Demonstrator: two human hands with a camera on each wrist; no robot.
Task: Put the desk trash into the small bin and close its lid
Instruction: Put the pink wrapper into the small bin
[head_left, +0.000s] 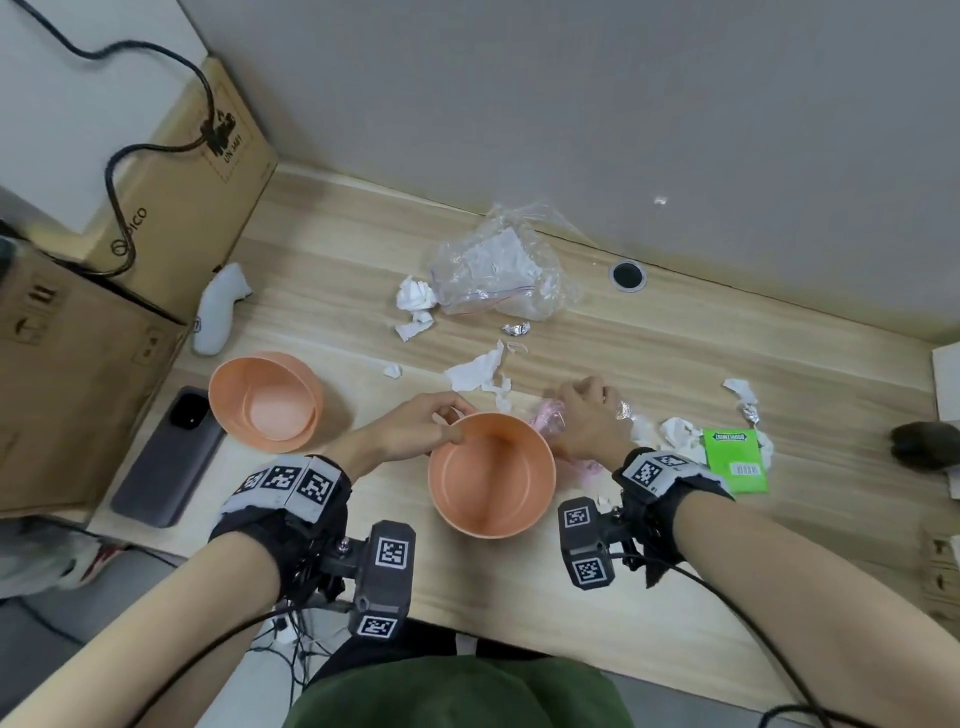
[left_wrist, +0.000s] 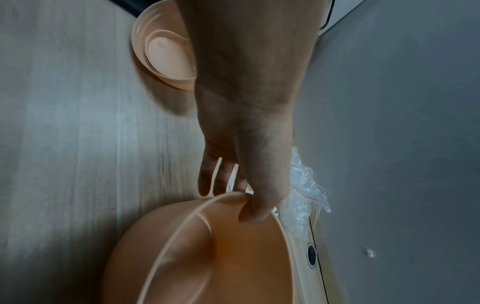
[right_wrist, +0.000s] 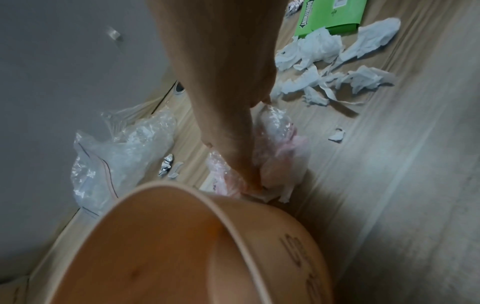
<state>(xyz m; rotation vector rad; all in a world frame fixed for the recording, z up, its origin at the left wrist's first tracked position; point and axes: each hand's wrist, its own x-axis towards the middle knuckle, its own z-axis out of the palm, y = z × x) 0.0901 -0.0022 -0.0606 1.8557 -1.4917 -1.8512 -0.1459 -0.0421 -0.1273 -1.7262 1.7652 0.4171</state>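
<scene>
Round peach plastic bin (head_left: 491, 475), smooth, slight sheen; matching peach plastic lid (head_left: 266, 400). Pale wood-grain worktop (head_left: 519, 587), matt. Clear crinkly plastic zip bag (head_left: 498, 275), glossy. White crumpled tissue paper scraps (head_left: 415, 301), soft, matt. Small silver foil wrapper (head_left: 516, 328), shiny. Green printed card packet (head_left: 735, 460), matt.

The bin (head_left: 491, 475) stands on the desk (head_left: 519, 587), its lid (head_left: 265, 402) left, 1 phone (head_left: 169, 457) farther left.

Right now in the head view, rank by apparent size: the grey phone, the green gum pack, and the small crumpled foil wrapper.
1. Grey phone
2. Green gum pack
3. Small crumpled foil wrapper
</scene>
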